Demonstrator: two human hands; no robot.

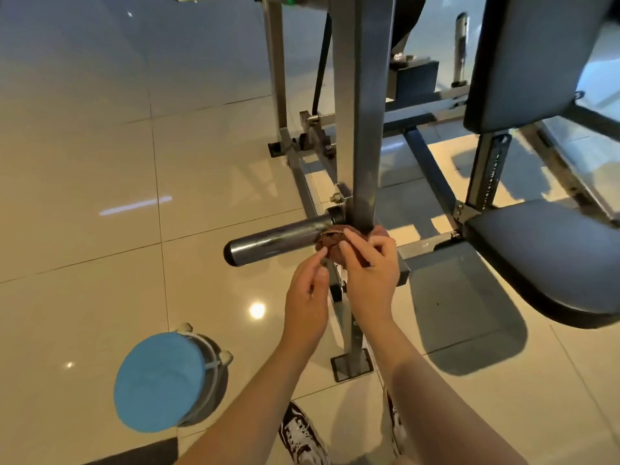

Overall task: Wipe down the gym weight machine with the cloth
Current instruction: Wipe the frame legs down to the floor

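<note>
1. The right hand [372,273] grips the bunched brown cloth [330,245], pressing it at the foot of the upright post [362,129]; the left hand [307,297] pinches its edge, probably regathering it.
2. The cloth sits where the peg [271,241] meets the post; grime likely collects there.

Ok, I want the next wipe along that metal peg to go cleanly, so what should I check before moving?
1. Cloth held: ok, the right hand grips it and the left hand pinches its edge.
2. Cloth on the metal peg: ok, bunched at its base beside the upright post.
3. Peg free of plates: ok, bare to its tip.
4. Cloth clean or damp: cannot tell.
5. Room beside the peg: ok, the blue stool stands apart, lower left.
</note>
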